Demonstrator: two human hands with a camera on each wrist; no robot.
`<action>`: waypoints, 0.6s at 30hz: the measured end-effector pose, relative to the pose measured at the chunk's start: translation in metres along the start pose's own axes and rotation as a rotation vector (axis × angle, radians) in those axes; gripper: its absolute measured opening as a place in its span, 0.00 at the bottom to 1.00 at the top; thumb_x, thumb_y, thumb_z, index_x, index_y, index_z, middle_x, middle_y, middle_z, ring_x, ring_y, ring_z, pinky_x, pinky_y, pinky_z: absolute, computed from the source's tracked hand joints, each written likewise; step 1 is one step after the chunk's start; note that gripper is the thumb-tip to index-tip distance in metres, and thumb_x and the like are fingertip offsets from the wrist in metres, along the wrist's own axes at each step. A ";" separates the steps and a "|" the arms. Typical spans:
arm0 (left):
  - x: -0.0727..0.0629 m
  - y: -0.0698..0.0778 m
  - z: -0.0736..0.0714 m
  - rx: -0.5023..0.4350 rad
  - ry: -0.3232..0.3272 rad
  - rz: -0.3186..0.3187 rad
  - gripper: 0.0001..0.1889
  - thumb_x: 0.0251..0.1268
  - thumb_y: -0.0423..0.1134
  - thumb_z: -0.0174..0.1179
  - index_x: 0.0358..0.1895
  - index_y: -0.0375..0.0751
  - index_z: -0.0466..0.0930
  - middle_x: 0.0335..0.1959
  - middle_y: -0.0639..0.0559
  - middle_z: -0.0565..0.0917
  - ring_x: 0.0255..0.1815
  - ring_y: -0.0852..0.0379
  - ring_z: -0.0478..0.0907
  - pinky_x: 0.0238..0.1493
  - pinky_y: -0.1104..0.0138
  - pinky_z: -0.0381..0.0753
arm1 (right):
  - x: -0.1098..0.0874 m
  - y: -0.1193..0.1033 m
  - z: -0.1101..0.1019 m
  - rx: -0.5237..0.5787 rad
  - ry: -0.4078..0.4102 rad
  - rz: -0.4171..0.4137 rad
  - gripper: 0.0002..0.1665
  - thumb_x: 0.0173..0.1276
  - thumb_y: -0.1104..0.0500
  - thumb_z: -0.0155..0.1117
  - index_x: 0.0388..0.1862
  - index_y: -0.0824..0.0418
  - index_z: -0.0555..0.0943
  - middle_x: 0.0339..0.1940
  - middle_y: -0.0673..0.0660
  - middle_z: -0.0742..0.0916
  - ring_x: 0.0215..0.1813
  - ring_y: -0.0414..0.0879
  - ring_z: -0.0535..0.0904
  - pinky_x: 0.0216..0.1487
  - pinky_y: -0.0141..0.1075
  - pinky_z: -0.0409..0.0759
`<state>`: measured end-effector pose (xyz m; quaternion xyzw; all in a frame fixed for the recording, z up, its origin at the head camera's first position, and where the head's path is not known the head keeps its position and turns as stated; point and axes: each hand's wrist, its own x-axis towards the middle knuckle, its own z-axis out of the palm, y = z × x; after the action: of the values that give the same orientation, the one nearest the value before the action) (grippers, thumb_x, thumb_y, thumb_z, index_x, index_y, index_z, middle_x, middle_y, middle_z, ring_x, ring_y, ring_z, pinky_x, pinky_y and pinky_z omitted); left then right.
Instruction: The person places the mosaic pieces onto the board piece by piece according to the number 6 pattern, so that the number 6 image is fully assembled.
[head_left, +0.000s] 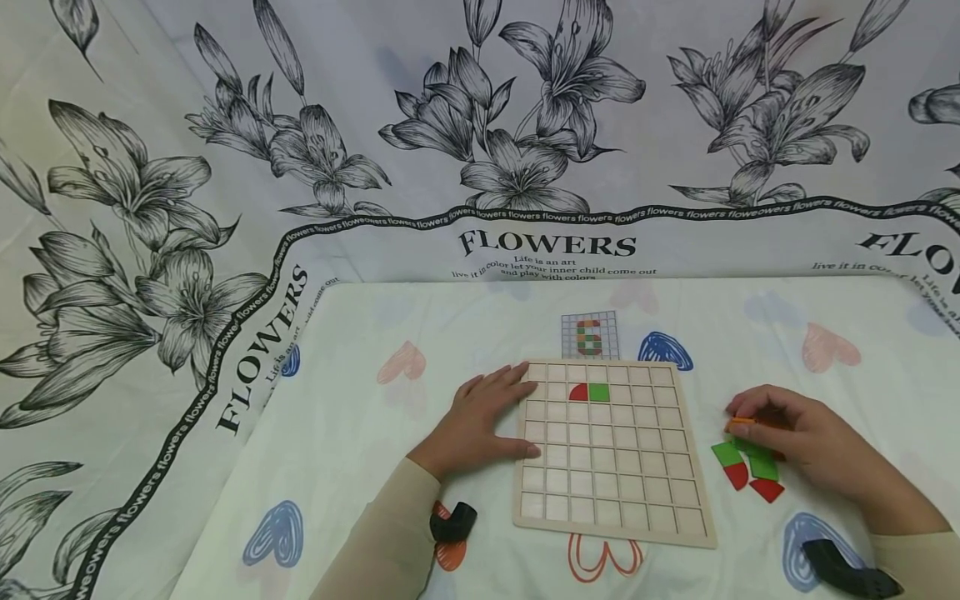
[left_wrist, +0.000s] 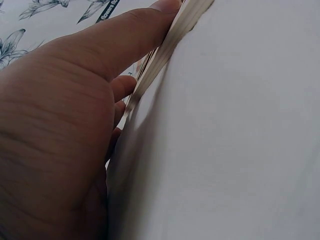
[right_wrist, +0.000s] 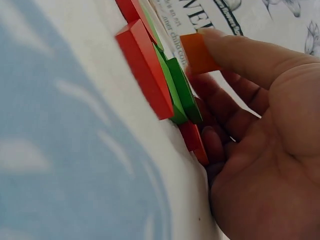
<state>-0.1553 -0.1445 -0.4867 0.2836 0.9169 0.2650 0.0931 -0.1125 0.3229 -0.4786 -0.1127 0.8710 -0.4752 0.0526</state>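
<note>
My left hand rests at the left side of a wooden grid board, fingertips over its upper left corner and thumb on the edge lower down. In the second row of the board, a red quarter-round tile sits beside a green square tile. To the right of the board, my right hand pinches an orange tile between thumb and fingers. Just below it, green tiles and red tiles lie in a loose, overlapping pile, partly hidden by the hand.
A small gridded pattern card with a coloured figure lies behind the board's far edge. The heart-print cloth covers the table. Beyond it hangs a white fabric with black flower drawings. Each wrist wears a black strap.
</note>
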 end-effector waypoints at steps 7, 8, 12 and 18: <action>0.000 0.000 -0.001 -0.001 -0.001 0.005 0.50 0.65 0.72 0.70 0.86 0.58 0.66 0.89 0.66 0.51 0.88 0.63 0.42 0.84 0.50 0.41 | -0.001 -0.002 -0.002 0.073 0.044 0.012 0.06 0.78 0.68 0.70 0.51 0.64 0.86 0.43 0.56 0.91 0.39 0.46 0.83 0.34 0.34 0.79; 0.000 0.001 -0.001 -0.001 -0.002 0.006 0.50 0.65 0.72 0.70 0.86 0.58 0.66 0.90 0.66 0.50 0.88 0.63 0.42 0.84 0.50 0.41 | -0.001 -0.002 -0.002 0.070 0.051 0.020 0.06 0.78 0.68 0.69 0.51 0.64 0.86 0.43 0.56 0.92 0.39 0.46 0.83 0.33 0.34 0.79; 0.000 0.001 -0.001 -0.008 0.001 0.007 0.49 0.65 0.72 0.71 0.86 0.58 0.66 0.90 0.65 0.51 0.88 0.62 0.42 0.84 0.49 0.42 | 0.000 -0.004 -0.004 0.045 0.082 0.064 0.07 0.80 0.66 0.69 0.53 0.64 0.85 0.43 0.54 0.93 0.40 0.44 0.84 0.33 0.33 0.81; 0.000 0.001 -0.002 -0.014 -0.004 -0.005 0.49 0.65 0.71 0.71 0.86 0.59 0.66 0.89 0.65 0.51 0.88 0.63 0.42 0.84 0.50 0.41 | -0.001 -0.006 -0.005 0.043 0.113 0.069 0.07 0.81 0.65 0.68 0.53 0.65 0.84 0.43 0.55 0.93 0.43 0.42 0.87 0.41 0.27 0.81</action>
<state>-0.1554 -0.1444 -0.4847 0.2813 0.9155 0.2706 0.0978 -0.1116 0.3238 -0.4708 -0.0545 0.8655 -0.4975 0.0220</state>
